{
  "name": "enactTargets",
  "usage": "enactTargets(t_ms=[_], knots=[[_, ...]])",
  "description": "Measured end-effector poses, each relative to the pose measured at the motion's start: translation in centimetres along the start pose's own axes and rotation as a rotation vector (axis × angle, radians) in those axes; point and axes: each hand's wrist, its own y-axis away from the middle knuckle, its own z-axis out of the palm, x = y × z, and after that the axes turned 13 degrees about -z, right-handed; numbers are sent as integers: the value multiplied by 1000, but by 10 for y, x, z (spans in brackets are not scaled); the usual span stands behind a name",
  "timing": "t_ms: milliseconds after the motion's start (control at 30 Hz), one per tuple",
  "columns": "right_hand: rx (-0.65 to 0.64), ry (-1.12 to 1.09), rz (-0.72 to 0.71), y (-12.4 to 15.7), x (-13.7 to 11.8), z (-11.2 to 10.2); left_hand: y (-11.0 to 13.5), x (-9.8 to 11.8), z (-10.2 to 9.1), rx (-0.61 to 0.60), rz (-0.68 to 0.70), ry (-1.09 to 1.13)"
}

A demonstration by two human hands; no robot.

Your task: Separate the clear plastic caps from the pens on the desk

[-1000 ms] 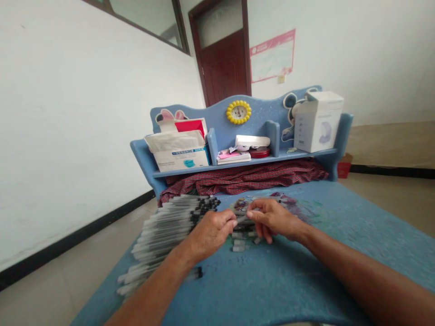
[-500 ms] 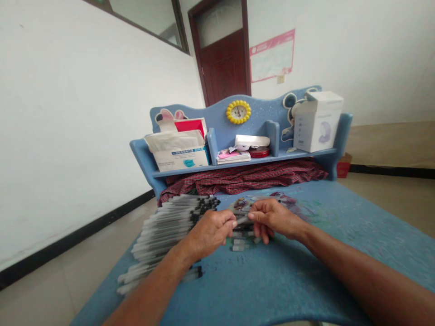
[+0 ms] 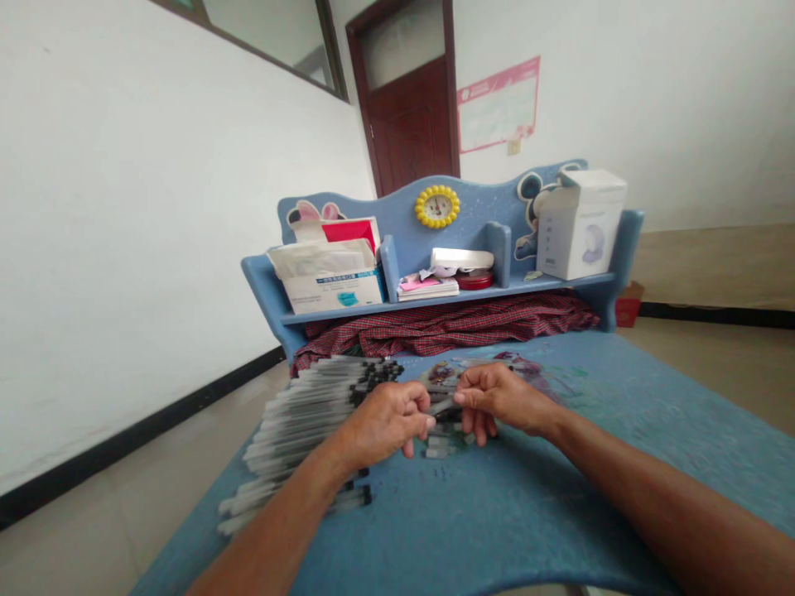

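Between my two hands, above the blue table, is a slim translucent pen [image 3: 441,406]. My right hand [image 3: 506,401] pinches one end between thumb and forefinger, its other fingers curled below. The fingers of my left hand [image 3: 388,420] close on the pen's other end; the fingertips partly hide it. To the left lies a wide row of clear pens [image 3: 289,430] with black ends, partly covered by my left forearm. Small translucent pen caps [image 3: 438,448] lie on the table just beneath my hands.
The blue table [image 3: 546,505] has a raised shelf [image 3: 403,308] at its back. On it stand a mask box [image 3: 335,285], a stack of paper [image 3: 428,287], a red round tin [image 3: 474,280] and a white box [image 3: 582,228]. Checked cloth [image 3: 447,324] is bunched below the shelf.
My left hand has shifted slightly and its thumb now reaches further forward. The pen between my hands shows a little more. My right hand stays nearly in place.
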Motion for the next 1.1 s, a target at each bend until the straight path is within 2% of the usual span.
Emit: enactTargets(t_ms=[333, 500, 800, 900, 1100], knots=[[14, -10, -21, 1, 1, -5, 1, 2, -7, -20, 5, -202], [60, -31, -79, 0, 2, -9, -1, -2, -8, -8, 0, -202], [135, -51, -108, -3, 6, -1, -1, -2, -4, -18, -6, -195], [201, -58, -116, -3, 3, -12, 4, 0, -16, -16, -49, -204], [292, -69, -52, -4, 3, -28, 20, -13, -60, 28, -231, -276]])
